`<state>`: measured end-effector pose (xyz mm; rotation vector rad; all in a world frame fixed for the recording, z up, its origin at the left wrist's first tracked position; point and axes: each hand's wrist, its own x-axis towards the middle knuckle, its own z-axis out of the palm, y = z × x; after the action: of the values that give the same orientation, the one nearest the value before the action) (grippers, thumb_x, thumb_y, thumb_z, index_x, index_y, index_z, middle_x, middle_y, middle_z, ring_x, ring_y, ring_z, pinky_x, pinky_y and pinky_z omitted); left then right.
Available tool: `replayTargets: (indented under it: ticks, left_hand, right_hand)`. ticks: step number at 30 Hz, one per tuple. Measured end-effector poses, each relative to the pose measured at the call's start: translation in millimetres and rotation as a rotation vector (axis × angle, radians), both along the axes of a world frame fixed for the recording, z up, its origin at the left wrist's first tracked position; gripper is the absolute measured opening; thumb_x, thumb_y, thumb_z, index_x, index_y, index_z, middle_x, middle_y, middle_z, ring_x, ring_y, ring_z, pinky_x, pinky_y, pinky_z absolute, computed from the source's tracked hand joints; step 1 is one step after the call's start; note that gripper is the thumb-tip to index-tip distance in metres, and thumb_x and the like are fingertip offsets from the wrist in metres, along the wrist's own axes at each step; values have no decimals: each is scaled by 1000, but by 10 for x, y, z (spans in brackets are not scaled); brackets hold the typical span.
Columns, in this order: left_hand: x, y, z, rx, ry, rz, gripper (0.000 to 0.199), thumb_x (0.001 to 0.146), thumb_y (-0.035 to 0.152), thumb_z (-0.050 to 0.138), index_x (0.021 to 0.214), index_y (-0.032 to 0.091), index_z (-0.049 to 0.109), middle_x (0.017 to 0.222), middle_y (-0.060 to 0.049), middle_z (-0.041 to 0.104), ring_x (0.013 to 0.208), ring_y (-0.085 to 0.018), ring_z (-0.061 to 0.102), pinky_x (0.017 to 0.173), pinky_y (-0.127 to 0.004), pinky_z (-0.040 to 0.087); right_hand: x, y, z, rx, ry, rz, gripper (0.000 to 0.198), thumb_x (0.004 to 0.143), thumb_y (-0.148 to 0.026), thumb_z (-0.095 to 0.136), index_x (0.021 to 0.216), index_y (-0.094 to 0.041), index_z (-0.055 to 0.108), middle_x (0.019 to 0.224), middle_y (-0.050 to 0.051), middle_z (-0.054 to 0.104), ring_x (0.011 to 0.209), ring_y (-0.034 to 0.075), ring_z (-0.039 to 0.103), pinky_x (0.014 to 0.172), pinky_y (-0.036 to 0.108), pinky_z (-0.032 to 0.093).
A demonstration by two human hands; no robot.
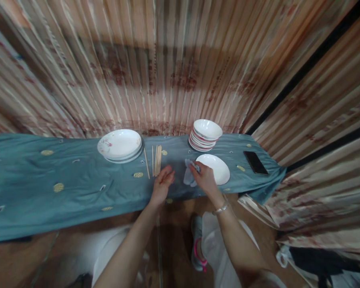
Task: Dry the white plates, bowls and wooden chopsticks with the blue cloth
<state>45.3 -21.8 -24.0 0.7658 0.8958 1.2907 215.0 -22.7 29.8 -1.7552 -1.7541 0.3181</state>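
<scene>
A pale cloth (188, 176) hangs from the pinched fingers of my right hand (206, 178), just above the table. Right beside that hand, and partly behind it, lies a white oval plate (219, 168). My left hand (162, 186) has its fingers loosely apart and appears to hold nothing. Close beyond its fingertips, several wooden chopsticks (157, 160) lie side by side; one chopstick (147, 163) lies apart to the left. Whether my left fingers touch the chopsticks I cannot tell.
Stacked oval plates (120, 143) with a floral pattern stand at the back left. A stack of white bowls (208, 130) stands behind the single plate. At the right lies a black phone (255, 163). A green tablecloth (81, 200) covers the narrow table; a curtain (132, 80) hangs behind.
</scene>
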Motion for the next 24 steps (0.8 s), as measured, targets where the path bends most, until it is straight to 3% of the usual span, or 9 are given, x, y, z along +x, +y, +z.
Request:
replayTargets:
  ticks: [5,10,16,20,24]
  left_hand:
    - [-480,97,19,-1,34,204,53,73,32,70,124,29,54,140,-8,49,126,-27,49,100,-42,44]
    - [-883,189,106,16,104,352,75,75,27,66,140,40,31,152,-6,32,132,-24,43,102,-40,42]
    - [-1155,264,313,-88,47,431,84,81,17,58,149,34,10,159,-7,12,141,-20,27,109,-36,33]
    - [-1260,330,332,-82,49,455,83,82,13,56,149,31,11,160,-5,9,144,-21,18,112,-38,26]
    - [-1348,427,284,-98,29,444,84,80,10,55,150,29,13,158,-5,18,143,-19,19,112,-36,27]
  right_hand:
    - [-540,159,-70,-68,-25,149,28,93,-39,47,92,-20,68,79,2,72,75,17,68,63,20,39]
    - [-1099,544,-10,-126,-154,211,34,94,-44,45,93,-19,68,88,6,73,80,17,68,66,22,40]
    - [-1698,1096,6,-199,-226,200,53,93,-55,38,85,-16,73,90,11,73,85,19,67,70,24,42]
    - [-1903,1307,-35,-278,-229,161,66,92,-61,32,96,-9,73,101,18,72,92,23,67,74,26,44]
    - [-1973,1382,-46,-328,-242,141,65,91,-59,35,104,-7,71,107,19,70,99,25,66,78,26,45]
